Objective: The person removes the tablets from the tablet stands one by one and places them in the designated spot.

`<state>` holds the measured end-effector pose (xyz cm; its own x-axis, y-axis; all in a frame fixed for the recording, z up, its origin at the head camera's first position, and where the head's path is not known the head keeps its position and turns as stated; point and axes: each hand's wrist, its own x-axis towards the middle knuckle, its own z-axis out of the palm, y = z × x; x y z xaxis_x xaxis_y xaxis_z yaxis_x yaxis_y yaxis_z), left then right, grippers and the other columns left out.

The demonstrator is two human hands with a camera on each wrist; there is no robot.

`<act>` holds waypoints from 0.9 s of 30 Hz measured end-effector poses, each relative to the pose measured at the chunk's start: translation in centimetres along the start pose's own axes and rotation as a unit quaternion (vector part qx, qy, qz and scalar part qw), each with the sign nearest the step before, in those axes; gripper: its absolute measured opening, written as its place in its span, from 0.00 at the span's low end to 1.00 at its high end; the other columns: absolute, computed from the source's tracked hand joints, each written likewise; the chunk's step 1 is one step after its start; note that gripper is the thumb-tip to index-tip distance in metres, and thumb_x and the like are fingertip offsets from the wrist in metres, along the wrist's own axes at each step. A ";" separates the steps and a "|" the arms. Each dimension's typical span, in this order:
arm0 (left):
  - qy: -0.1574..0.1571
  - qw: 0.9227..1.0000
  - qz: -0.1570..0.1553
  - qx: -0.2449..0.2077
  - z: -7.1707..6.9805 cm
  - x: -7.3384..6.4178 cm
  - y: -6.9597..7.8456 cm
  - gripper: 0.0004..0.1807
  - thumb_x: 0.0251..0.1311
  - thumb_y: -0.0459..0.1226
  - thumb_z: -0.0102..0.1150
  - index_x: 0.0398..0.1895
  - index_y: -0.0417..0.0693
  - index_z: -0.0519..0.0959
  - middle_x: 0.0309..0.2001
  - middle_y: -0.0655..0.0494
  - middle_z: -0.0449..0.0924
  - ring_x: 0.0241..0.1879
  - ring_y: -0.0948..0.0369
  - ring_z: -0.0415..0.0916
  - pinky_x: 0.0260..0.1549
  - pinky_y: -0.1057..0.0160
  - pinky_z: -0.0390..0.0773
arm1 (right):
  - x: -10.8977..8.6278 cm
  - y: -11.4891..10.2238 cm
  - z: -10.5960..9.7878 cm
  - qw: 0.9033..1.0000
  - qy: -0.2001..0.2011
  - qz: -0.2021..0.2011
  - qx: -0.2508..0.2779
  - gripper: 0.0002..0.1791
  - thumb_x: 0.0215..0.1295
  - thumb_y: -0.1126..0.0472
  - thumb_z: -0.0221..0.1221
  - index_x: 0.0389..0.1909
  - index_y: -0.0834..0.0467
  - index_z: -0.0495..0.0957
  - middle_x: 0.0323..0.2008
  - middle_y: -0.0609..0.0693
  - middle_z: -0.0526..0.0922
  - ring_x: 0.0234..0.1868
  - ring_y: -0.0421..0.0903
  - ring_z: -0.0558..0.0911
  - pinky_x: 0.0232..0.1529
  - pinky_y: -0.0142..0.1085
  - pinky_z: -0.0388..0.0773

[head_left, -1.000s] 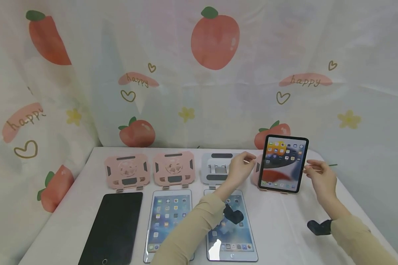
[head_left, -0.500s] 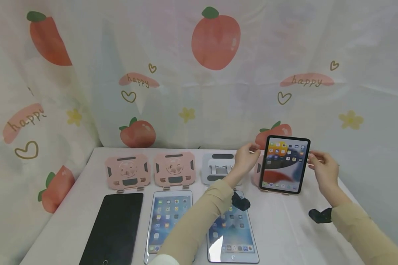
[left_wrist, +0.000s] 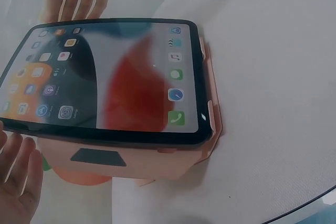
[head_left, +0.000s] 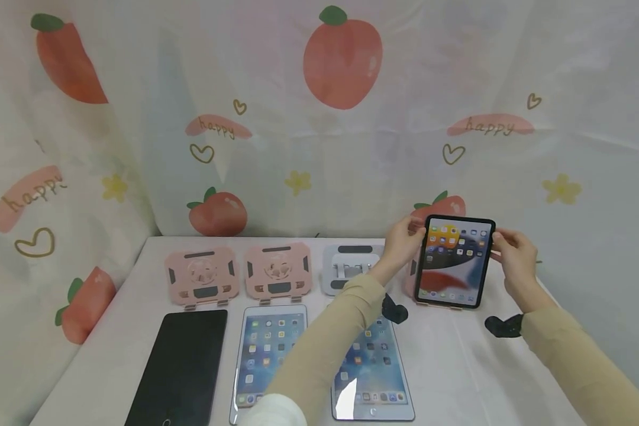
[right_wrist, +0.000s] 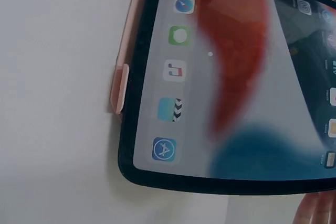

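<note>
A black-framed tablet (head_left: 455, 266) with a lit home screen leans upright on a pink stand (left_wrist: 142, 163) at the table's right. Its lower edge sits in the stand's small lips, and the tablet hides most of the stand. My left hand (head_left: 402, 245) holds the tablet's upper left edge. On the opposite side, my right hand (head_left: 518, 260) holds the right edge, thumb near the front and fingers reaching behind. In the left wrist view the left fingers (left_wrist: 21, 174) come up to the edge, and the right hand's fingers pass behind the tablet.
Two pink stands (head_left: 202, 275) (head_left: 278, 271) and a grey-blue stand (head_left: 346, 269) line the back. Before them lie a dark tablet (head_left: 178, 367) and two white tablets (head_left: 268, 349) (head_left: 373, 378) with lit screens. My left forearm crosses over the white tablets. A patterned curtain (head_left: 277, 142) hangs behind the table.
Both hands have closed in from either side and now meet the upright tablet's edges. The left hand moved right and up; the right moved up and inward. The tablet stays on its stand.
</note>
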<state>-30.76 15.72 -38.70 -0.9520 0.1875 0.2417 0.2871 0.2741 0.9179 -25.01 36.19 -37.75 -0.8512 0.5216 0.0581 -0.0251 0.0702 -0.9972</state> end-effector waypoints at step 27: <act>0.029 0.999 -0.015 0.000 0.8 -0.2 0.5 0.06 0.63 0.36 0.59 0.42 0.49 0.82 0.39 0.57 0.84 0.34 0.69 0.75 0.33 0.76 0.72 | -0.3 -0.3 0.0 0.999 0.002 0.014 0.049 0.03 0.68 0.61 0.55 0.35 0.50 0.75 0.27 0.36 0.77 0.25 0.31 0.77 0.25 0.21 0.76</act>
<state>-30.34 16.55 -38.52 -0.9648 0.1246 0.2314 0.2579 0.2797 0.9248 -24.77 36.04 -37.47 -0.8497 0.5264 0.0301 -0.0527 -0.0280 -0.9982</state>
